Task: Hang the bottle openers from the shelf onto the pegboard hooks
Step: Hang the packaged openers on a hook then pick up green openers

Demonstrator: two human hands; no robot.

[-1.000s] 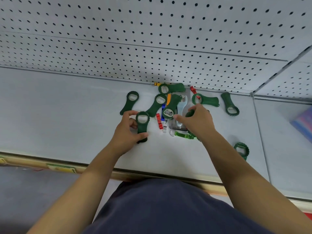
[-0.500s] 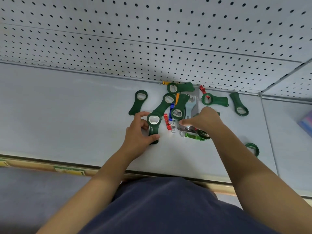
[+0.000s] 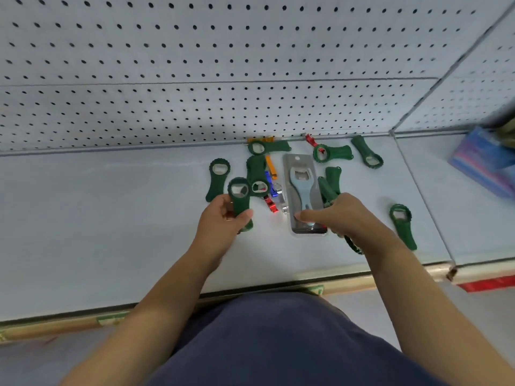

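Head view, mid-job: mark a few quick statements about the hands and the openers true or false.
1. The left hand grips a green opener. True.
2. The right hand holds nothing. False: it pinches the near end of the clear pack with a light-blue opener inside.
3. Several openers hang on the pegboard. False: none hangs there in this view; the rest lie on the shelf.
4. A lone green opener lies on the shelf to the right of the right hand. True.
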